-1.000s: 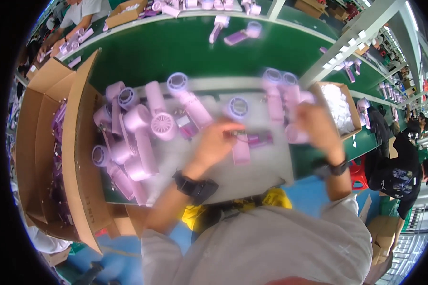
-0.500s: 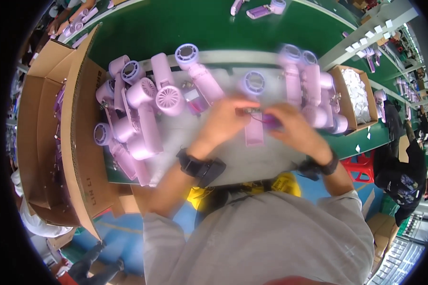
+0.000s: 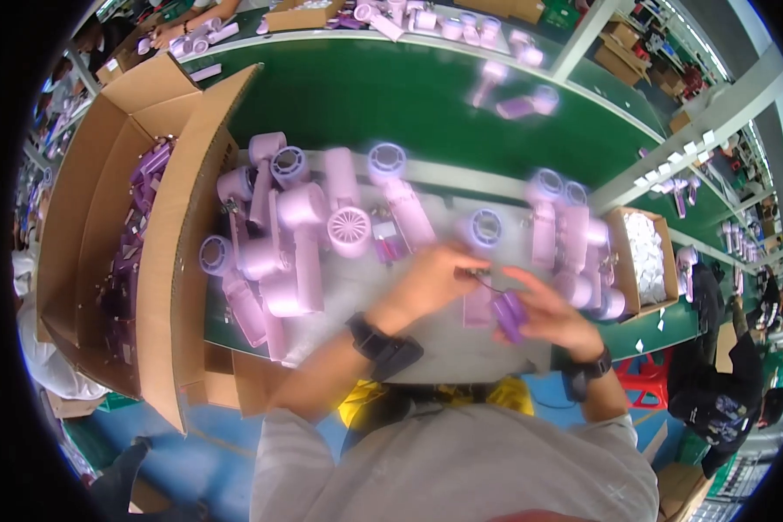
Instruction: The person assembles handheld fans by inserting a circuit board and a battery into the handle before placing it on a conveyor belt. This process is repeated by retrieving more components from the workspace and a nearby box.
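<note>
Gripping a small purple plastic part (image 3: pixel 508 315) in curled fingers, the right hand (image 3: pixel 552 315) meets the left hand (image 3: pixel 431 277), which pinches a thin dark wire (image 3: pixel 478 280) (motion-blurred) above the grey bench (image 3: pixel 426 344); smooth lilac dryer shells (image 3: pixel 300 239) crowd the left, beside an open cardboard box (image 3: pixel 170 235).

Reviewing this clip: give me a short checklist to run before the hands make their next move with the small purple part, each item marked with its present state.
1. Right hand has the small purple part in its grip: ok.
2. Left hand is up against the same part: ok.
3. The thin dark wire between the hands is free of snags: cannot tell, blurred.
4. Bare grey mat lies under the hands: ok.
5. The pile of lilac housings at left sits apart from both hands: ok.
</note>
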Action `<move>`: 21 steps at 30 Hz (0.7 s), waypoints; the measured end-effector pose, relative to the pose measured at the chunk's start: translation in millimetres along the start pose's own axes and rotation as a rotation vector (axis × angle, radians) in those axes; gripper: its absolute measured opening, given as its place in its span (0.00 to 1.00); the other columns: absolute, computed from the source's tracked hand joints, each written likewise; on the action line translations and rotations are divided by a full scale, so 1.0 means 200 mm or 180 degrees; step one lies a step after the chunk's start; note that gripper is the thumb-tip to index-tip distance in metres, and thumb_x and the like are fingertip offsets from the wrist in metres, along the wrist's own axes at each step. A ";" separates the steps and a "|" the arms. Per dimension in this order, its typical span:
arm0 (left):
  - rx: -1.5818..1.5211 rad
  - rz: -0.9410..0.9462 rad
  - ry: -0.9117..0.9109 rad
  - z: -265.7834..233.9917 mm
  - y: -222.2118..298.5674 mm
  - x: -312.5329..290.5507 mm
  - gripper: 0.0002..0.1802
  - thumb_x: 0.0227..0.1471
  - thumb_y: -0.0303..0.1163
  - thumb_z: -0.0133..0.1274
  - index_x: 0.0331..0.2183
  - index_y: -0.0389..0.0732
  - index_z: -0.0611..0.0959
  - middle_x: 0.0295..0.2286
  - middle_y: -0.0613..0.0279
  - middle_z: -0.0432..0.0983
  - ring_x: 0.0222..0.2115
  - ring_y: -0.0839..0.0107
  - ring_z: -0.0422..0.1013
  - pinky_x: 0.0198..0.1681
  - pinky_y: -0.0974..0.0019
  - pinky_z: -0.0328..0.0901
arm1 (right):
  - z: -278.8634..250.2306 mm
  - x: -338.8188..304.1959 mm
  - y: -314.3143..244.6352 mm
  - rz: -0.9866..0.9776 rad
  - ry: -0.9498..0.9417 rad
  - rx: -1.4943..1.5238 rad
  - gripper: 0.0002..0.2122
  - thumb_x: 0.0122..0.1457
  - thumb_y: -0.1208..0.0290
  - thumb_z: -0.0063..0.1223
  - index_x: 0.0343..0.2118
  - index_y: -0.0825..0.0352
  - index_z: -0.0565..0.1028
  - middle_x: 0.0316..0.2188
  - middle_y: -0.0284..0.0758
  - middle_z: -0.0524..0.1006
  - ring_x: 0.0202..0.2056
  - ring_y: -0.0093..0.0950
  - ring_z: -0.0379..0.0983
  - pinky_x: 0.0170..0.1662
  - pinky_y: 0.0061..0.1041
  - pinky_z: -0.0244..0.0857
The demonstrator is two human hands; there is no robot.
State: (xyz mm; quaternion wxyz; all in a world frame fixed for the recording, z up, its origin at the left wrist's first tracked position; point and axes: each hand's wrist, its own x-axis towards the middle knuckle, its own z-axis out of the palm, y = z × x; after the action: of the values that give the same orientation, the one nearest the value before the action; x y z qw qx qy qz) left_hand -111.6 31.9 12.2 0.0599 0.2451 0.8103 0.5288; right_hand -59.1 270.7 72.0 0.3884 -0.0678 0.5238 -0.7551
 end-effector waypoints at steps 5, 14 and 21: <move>0.0052 0.0160 0.0026 0.02 -0.01 0.01 0.19 0.41 0.28 0.62 0.41 0.46 0.86 0.39 0.46 0.79 0.31 0.56 0.78 0.38 0.62 0.72 | 0.01 -0.02 -0.02 -0.0185 0.0017 -0.0247 0.40 0.45 0.83 0.65 0.63 0.65 0.58 0.55 0.37 0.67 0.48 0.32 0.73 0.50 0.33 0.70; 0.0032 0.0231 -0.0069 0.02 0.00 0.02 0.18 0.43 0.28 0.61 0.41 0.43 0.85 0.39 0.44 0.79 0.32 0.53 0.78 0.38 0.60 0.73 | -0.09 0.03 0.02 -0.0357 0.0322 -0.1840 0.39 0.40 0.78 0.71 0.59 0.65 0.65 0.52 0.34 0.68 0.51 0.30 0.69 0.55 0.32 0.65; -0.0011 0.0186 -0.0253 -0.03 0.03 0.02 0.15 0.49 0.28 0.59 0.43 0.42 0.84 0.38 0.45 0.79 0.35 0.50 0.77 0.41 0.59 0.72 | 0.01 0.08 0.00 -0.0522 0.0552 -0.3225 0.36 0.39 0.72 0.73 0.55 0.65 0.69 0.52 0.34 0.71 0.49 0.27 0.70 0.53 0.30 0.64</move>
State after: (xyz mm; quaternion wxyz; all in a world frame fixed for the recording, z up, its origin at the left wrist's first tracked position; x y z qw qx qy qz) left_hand -115.4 31.3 19.9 0.0769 0.2894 0.7989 0.5216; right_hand -67.8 258.4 67.9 0.2016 -0.2253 0.8468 -0.4377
